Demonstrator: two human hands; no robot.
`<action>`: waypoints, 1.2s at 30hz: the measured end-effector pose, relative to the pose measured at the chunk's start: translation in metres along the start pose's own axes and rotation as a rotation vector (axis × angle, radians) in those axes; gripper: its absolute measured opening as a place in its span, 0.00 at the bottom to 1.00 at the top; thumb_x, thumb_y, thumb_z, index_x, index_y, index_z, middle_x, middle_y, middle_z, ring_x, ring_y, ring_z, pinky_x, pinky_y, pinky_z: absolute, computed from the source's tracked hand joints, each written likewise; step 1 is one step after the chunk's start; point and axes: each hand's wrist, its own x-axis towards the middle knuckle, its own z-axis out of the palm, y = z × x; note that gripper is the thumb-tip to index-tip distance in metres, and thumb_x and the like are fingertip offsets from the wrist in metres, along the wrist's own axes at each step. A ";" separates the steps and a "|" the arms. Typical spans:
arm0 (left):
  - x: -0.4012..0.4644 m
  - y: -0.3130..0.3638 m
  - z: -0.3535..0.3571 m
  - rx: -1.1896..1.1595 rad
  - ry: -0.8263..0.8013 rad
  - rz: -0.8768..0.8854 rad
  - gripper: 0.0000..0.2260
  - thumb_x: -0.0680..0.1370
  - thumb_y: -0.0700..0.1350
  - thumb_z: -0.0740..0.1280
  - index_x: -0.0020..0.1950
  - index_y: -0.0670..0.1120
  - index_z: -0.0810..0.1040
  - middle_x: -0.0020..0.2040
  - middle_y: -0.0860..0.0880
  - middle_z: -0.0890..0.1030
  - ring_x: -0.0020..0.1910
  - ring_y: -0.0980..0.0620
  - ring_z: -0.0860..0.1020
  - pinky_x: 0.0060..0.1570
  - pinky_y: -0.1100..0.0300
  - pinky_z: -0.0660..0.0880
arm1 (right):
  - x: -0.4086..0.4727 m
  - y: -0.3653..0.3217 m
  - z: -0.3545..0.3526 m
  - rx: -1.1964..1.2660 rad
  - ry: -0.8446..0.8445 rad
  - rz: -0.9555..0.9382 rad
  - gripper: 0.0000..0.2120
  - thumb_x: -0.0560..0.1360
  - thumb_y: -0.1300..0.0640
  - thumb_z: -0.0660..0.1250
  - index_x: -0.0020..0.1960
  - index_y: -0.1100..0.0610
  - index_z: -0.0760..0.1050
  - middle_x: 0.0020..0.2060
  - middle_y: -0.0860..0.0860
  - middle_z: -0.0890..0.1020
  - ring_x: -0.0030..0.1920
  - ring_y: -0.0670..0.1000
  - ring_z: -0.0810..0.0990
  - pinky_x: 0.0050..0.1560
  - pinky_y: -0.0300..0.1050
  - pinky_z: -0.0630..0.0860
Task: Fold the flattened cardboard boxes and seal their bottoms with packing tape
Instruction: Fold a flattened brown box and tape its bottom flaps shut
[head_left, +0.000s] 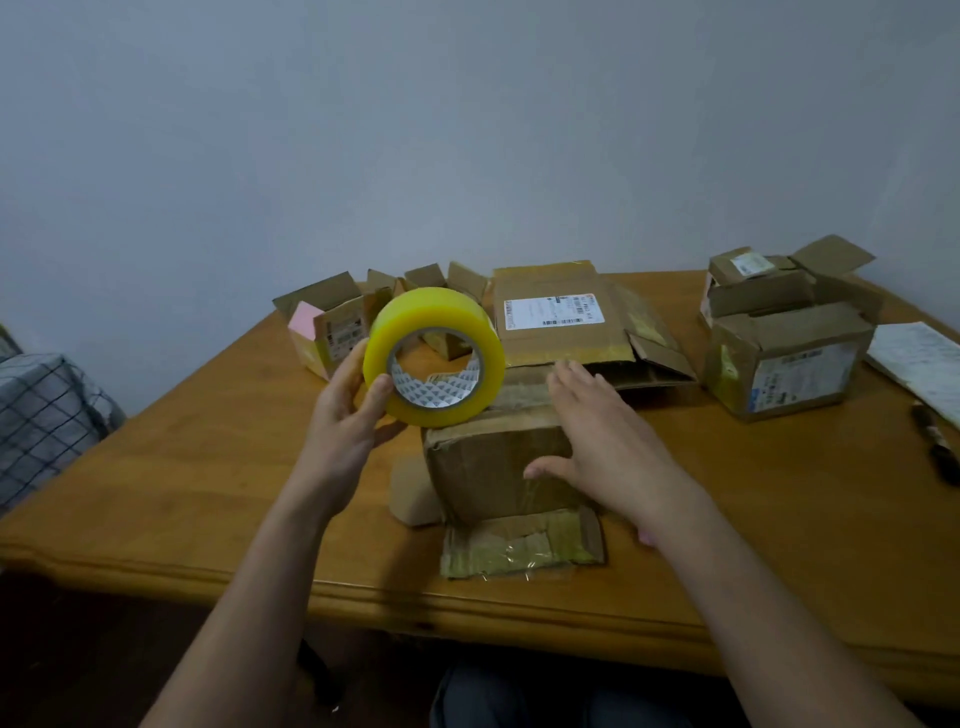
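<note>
my left hand (345, 415) grips the tape roll (434, 355), thumb on the near rim and fingers curled behind it, holding it up off the table (208, 467) with the core facing me. judgement: kept raised so the free end can be found and drawn down. i cannot tell where that end sits.

my right hand (602, 441) lies flat on the box (493, 467), fingers straight and spread, gripping nothing. judgement: it pins the folded flaps shut and steadies the box for taping.

the box stands at centre, close to the near edge, bottom side up by my reading. one flap (519, 543) splays out at its 6 o'clock, old tape on it; a smaller flap sticks out at 8 o'clock.

at the box's 12 o'clock a flattened box (561, 322) with a shipping label lies waiting. at 10 o'clock stand small folded boxes (332, 327). at 2 o'clock two more boxes (784, 358) stand stacked, top flaps open. beyond those, at 3 o'clock, a paper (919, 358) and a dark pen-like item (937, 441).

judgement: folding done on this box, seal not yet laid.
</note>
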 end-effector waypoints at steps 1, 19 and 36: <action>0.000 -0.001 0.000 -0.006 0.004 0.004 0.26 0.77 0.52 0.63 0.76 0.53 0.66 0.68 0.49 0.75 0.65 0.47 0.76 0.53 0.51 0.81 | 0.001 -0.005 0.004 -0.016 0.010 -0.011 0.46 0.72 0.38 0.68 0.79 0.58 0.51 0.79 0.54 0.51 0.79 0.51 0.47 0.78 0.48 0.47; -0.009 -0.004 -0.058 0.009 0.061 0.001 0.27 0.75 0.51 0.67 0.75 0.52 0.68 0.67 0.50 0.77 0.64 0.47 0.77 0.58 0.44 0.78 | 0.014 -0.045 0.004 -0.113 -0.022 -0.071 0.46 0.73 0.38 0.66 0.80 0.55 0.46 0.79 0.52 0.49 0.78 0.50 0.49 0.76 0.46 0.48; -0.043 -0.027 -0.094 0.169 0.010 -0.179 0.19 0.70 0.52 0.72 0.61 0.59 0.79 0.60 0.55 0.82 0.63 0.53 0.78 0.56 0.54 0.76 | 0.014 -0.045 0.000 -0.104 -0.060 -0.053 0.42 0.75 0.37 0.65 0.80 0.50 0.48 0.79 0.46 0.51 0.78 0.47 0.50 0.76 0.46 0.49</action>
